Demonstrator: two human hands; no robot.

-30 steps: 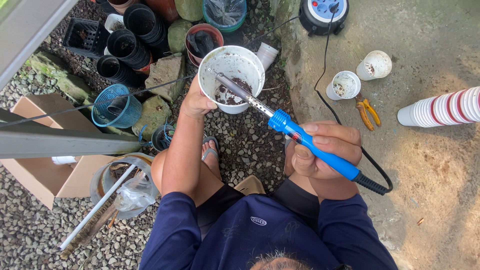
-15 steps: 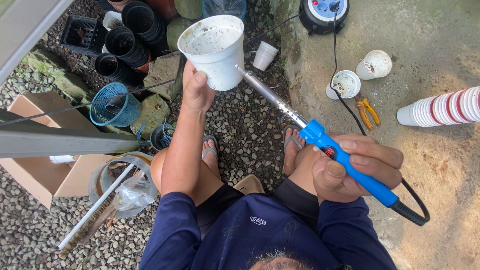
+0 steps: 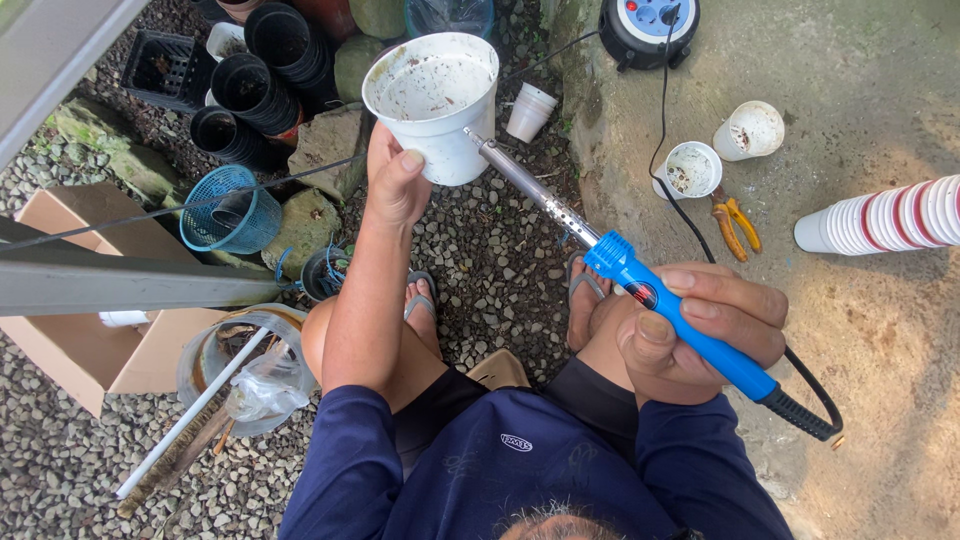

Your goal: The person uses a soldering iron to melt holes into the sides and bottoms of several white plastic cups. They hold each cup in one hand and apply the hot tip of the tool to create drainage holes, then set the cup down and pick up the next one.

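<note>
Beside the brown cardboard box, my left hand grips a white pot; my right hand clasps a blue soldering iron touching its side.

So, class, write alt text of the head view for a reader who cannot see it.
Seen from above, a crouching person's left hand holds up a white plastic cup while the right hand presses the metal tip of a blue-handled soldering iron against its side. Around them lie gravel, black pots and stacked cups.
</note>
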